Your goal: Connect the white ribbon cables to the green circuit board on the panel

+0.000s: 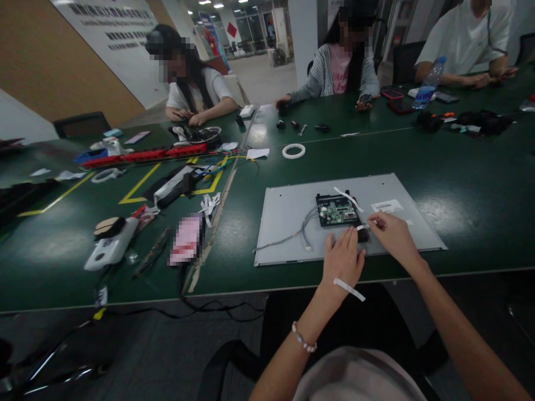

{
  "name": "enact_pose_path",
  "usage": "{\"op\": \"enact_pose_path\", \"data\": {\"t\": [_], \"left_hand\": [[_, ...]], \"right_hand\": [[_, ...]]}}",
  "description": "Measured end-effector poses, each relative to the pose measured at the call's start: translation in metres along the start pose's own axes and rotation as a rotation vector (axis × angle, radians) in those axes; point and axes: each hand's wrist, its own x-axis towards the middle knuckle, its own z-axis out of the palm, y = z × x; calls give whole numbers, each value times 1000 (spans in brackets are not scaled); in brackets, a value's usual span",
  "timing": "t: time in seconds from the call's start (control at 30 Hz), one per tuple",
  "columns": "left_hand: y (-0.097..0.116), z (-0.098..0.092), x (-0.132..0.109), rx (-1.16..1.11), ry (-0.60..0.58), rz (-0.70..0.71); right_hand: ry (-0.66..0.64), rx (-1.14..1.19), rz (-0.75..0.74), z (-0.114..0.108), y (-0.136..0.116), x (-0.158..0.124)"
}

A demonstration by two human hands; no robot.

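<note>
Nothing legible from where I stand. Big white wall board [125, 61], top left: approx. four rows of dark chars, too blurred to make out. White sticker [387, 205] on the grey panel [288, 223]: print too small. Green circuit board [336, 211] on same panel: markings can't be told. Water bottle [427, 83] far right on the counter [460, 167], blue label, no brand readable. Red diamond sign [232, 29] in the bkgd hall and the blue banner [210, 36] next to it: chars unreadable. Pink item [186, 239] on the counter's left is pixelated, so no text there either.
</note>
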Motion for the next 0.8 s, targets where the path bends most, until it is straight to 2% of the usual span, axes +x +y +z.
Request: {"op": "enact_pose_path", "data": {"t": [0.17, 0.33, 0.63, 0.8], "left_hand": [[3, 2, -1, 79, 7, -30], [4, 2, 0, 79, -19, -48], [5, 1, -5, 141, -11, -57], [5, 3, -7, 183, 2, -45]], "right_hand": [[36, -256, -9, 11, -12, -4], [72, -357, 14, 15, -21, -8], [230, -298, 13, 14, -10, -9], [277, -110, -26, 5, -11, -17]]}}
